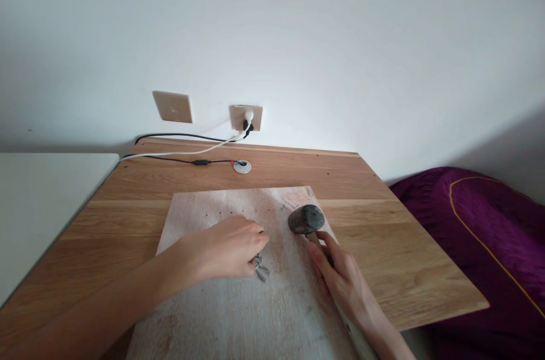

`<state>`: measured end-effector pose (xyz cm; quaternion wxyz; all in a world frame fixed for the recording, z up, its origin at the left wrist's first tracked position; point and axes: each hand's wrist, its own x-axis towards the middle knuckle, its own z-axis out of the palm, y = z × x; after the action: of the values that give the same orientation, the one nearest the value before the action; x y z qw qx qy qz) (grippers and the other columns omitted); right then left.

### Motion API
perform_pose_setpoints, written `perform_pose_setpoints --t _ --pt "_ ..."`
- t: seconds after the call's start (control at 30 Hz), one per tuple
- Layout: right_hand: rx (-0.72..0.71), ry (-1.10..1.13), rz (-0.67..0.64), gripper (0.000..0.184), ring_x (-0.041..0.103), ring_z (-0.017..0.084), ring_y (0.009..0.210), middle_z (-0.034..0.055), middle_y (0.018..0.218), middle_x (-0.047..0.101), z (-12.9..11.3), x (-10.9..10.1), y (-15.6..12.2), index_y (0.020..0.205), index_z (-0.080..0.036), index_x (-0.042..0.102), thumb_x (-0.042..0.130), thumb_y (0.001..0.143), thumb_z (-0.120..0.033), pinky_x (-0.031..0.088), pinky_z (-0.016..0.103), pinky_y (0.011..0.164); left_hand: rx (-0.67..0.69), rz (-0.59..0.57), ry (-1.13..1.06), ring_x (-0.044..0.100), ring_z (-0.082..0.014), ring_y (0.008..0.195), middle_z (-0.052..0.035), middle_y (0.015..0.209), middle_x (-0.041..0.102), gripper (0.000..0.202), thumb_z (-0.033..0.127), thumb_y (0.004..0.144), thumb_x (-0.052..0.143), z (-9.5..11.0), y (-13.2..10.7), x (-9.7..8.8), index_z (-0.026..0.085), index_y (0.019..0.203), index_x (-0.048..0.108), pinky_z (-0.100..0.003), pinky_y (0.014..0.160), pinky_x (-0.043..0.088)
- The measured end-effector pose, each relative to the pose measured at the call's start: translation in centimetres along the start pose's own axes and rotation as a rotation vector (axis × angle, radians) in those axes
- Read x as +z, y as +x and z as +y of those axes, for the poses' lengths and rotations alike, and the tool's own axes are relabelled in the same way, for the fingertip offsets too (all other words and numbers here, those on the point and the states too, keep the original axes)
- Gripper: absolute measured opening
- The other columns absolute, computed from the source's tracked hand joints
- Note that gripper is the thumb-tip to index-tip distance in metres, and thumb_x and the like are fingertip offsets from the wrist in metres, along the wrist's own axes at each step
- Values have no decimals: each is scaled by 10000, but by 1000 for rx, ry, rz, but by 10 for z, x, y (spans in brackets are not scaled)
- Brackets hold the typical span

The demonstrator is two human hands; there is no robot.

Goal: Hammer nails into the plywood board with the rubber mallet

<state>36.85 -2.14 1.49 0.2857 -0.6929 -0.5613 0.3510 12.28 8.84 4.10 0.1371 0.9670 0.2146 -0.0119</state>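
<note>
My right hand [340, 269] is wrapped round the wooden handle of a mallet. The dark, thick cylindrical head of the mallet [305, 220] is held over the right part of a pale wooden board [221, 320]. My left hand [236, 246] is closed, knuckles up, above the middle of this board. Just under its fingers show several slim silver metal pieces [262, 270] that look like nails; whether the fingers grip any of them is hidden. A row of small dark dots [220, 213], nail heads or holes, runs across the board's far part.
The board lies on a wooden tabletop [404, 258] against a white wall. Black and white cables [183, 153] cross its back edge to a wall socket [255, 116], near a round cable grommet [242, 166]. A white surface [46, 201] adjoins at left; purple fabric [460, 246] lies at right.
</note>
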Motion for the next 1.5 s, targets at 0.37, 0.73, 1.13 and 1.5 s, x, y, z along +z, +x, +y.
perform_pose_setpoints --t 0.37,0.73,1.13,1.5 --pt "-28 -11 13 566 492 163 427 -67 516 513 6 1 1 1196 -162 608 413 1034 -668 382 283 477 -95 6 -350 557 -130 643 40 742 661 166 63 746 697 -19 3 -13 208 740 615 -267 608 345" --pt "-15 4 16 571 491 158 427 -61 524 525 5 0 -1 1213 -158 620 428 1032 -664 385 274 460 -258 411 -491 683 -173 806 -19 840 755 117 79 817 717 -57 54 6 177 836 778 -261 744 443" --pt "-29 14 3 553 475 145 415 -76 531 509 6 1 1 1207 -148 604 419 1045 -643 370 267 457 -191 420 -481 684 -190 832 -29 860 743 112 82 817 768 -62 54 18 189 830 799 -280 800 479" --pt "-38 10 14 533 477 145 424 -82 534 499 4 1 1 1201 -151 601 414 1045 -625 367 275 479 -235 434 -510 679 -174 793 -29 837 724 126 38 779 756 -60 55 19 157 809 782 -262 743 466"
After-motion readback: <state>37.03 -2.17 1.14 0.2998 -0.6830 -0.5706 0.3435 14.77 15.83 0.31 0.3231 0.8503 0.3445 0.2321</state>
